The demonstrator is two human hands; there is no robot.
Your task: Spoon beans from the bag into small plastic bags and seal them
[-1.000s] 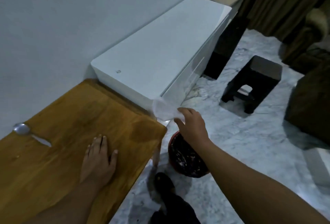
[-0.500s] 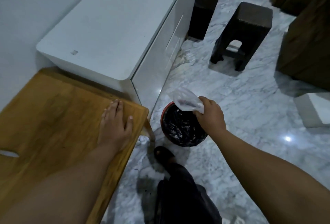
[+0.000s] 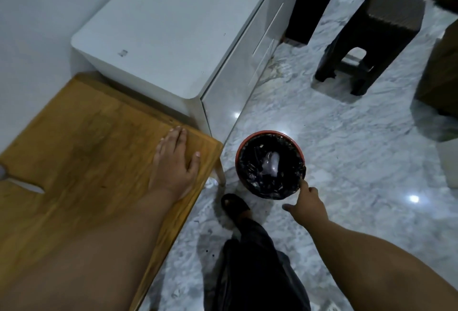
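White wall [image 3: 37, 25] upper left; white cabinet [image 3: 173, 25] centre top; marble floor [image 3: 347, 149] right; dark stool [image 3: 366, 38] upper right.

dim, bluish cast | glare spots on marble floor [image 3: 347, 162] | slight mo-blur | wide-angle bend @ edges

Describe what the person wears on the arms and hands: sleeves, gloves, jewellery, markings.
The left forearm and right forearm are bare; no sleeve is in view. The left hand and right hand wear no gloves, and no ring, watch or bracelet shows. No markings are visible in the dim picture.
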